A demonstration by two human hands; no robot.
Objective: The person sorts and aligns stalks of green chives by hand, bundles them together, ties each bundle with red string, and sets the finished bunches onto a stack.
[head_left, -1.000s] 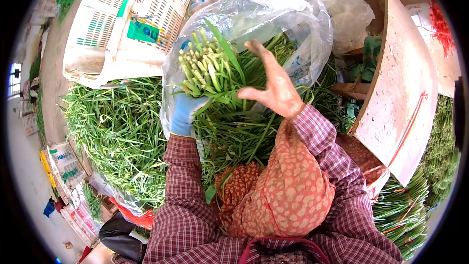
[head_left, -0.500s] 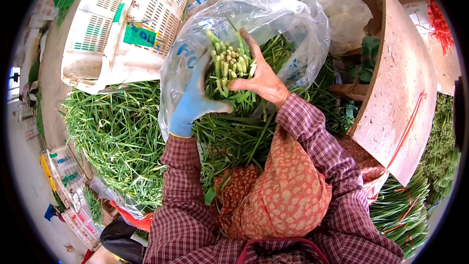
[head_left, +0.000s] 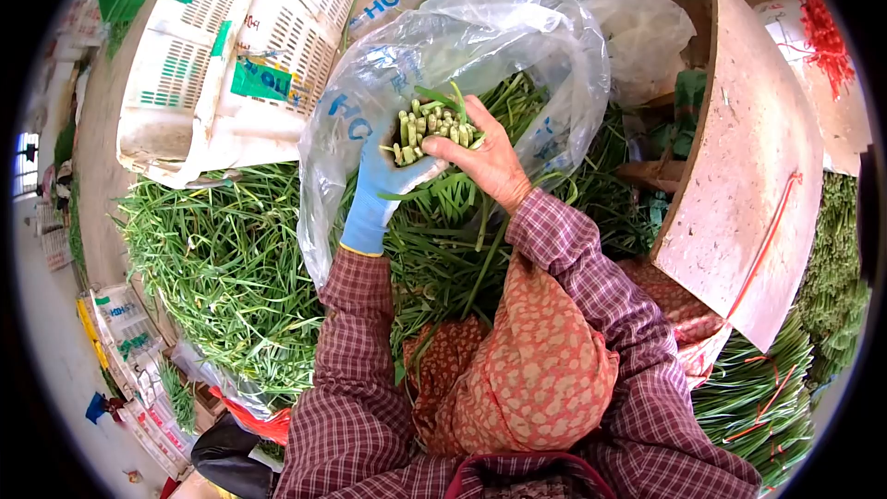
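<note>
Head view, left hand: gloved in blue, left hand (head_left: 377, 177) curled round the near and left side of the stem bundle, pressed to it; some fingers hidden behind.
Head view, right hand: bare right hand (head_left: 490, 159) closed on the other side, thumb laid across toward the glove.
Stem bundle: the stem bundle (head_left: 423, 134) sits between both hands, cut ends up, at the mouth of the clear plastic bag (head_left: 531, 23).
Done so far: stems gathered into one clump, ends roughly level (my reading; a few stand proud).
Not done: no band visible round the clump, though the hands cover much of it.
Loose stock: a broad leafy heap (head_left: 217, 268) lies unsorted at left; more long greens (head_left: 522, 106) inside the bag, so plenty appears left.
Right edge: stacked greens (head_left: 753, 397) with red bands across them, apparently finished bundles.
Lap: patterned red cloth (head_left: 536, 360), below the hands.
</note>
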